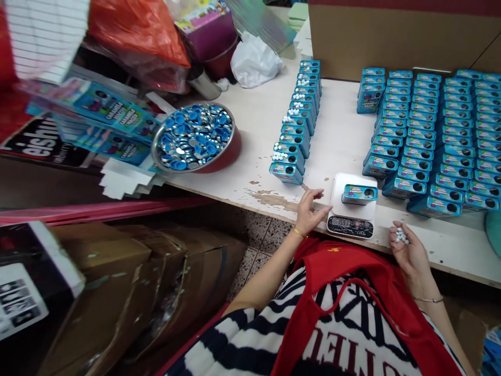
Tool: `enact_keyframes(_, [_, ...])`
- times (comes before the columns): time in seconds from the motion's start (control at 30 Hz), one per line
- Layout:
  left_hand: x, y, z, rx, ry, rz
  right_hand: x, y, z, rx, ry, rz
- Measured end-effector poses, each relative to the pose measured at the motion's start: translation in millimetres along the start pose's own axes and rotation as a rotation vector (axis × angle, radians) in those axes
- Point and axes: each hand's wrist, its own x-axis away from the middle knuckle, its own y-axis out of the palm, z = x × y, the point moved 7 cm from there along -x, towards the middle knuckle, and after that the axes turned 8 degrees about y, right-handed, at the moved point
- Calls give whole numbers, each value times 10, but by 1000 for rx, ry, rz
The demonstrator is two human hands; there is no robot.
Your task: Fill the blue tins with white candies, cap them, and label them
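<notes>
White flat scale (337, 209), blue rectangular box (359, 194) atop; our left hand (310, 211) half-open, empty; right hand (410, 256) cupping white pellets (401, 236); blue-box rows (417, 141) nearby.

Turquoise round object (493, 230) was cut off by the right edge, digits on the small black scale display (340, 222) were blurred, white lined paper sheet (49, 34) was cropped at the top

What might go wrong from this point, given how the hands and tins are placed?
White pellets could roll off the cupped right hand. The left hand is near the left row of tins and might knock loose pellets off their tops. The scale sits near the table's edge, so a bump may shift it.
</notes>
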Motion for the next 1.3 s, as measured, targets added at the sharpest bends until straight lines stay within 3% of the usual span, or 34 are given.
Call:
enact_keyframes(0.13, [-294, 212, 226, 74, 106, -127, 97, 579, 63, 85, 17, -158])
enact_keyframes(0.23, [-427, 435, 297, 78, 163, -243, 109, 853, 90, 93, -3, -229])
enact_keyframes(0.33, [-485, 563, 373, 26, 231, -281, 48, 942, 124, 10, 9, -226])
enact_keyframes(0.43, [-476, 610, 587, -121, 432, -355, -33, 929, 142, -121, 12, -159])
enact_keyframes(0.53, [-439, 601, 781, -281, 638, -431, -90, 933, 152, -210, -15, -129])
enact_keyframes(0.63, [-439, 548, 844, -304, 705, -437, -136, 969, 221, -220, 19, -145])
enact_keyframes(0.8, [-417, 453, 850, -224, 689, -367, -177, 1006, 309, -200, 72, -142])
enact_keyframes(0.97, [-344, 428, 824, -312, 711, -325, -179, 1041, 311, -214, 100, -135])
enact_keyframes(1.1, [-362, 463, 647, -299, 569, -356, -162, 1049, 300, -188, 101, -172])
enact_keyframes(1.3, [-473, 499, 453, -106, 318, -290, -107, 921, 204, -159, 71, -198])
